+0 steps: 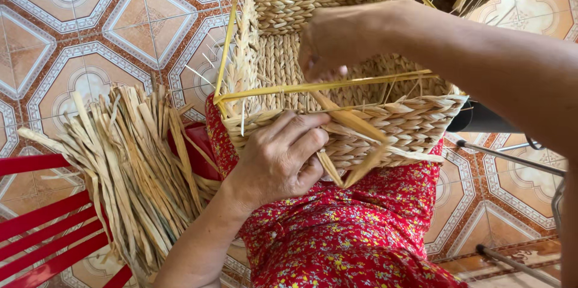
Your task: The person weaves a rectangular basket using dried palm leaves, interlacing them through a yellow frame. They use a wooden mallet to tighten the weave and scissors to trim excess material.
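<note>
A square woven straw basket (289, 5) on a yellow wire frame (337, 85) rests on my lap, its open top tipped toward me. My left hand (280, 158) presses against the basket's near wall, fingers closed around a flat straw strand (355, 125) that loops out and back below the rim. My right hand (328, 41) reaches over the rim from the right, fingers curled inside the basket just above the yellow frame bar. What the right fingers pinch is hidden.
A thick bundle of dried straw strands (132, 167) lies at my left across a red slatted chair (42, 228). Patterned floor tiles (78, 29) surround me. Metal legs of a stand (512, 158) sit at the right, and my lap is covered in red flowered cloth (349, 234).
</note>
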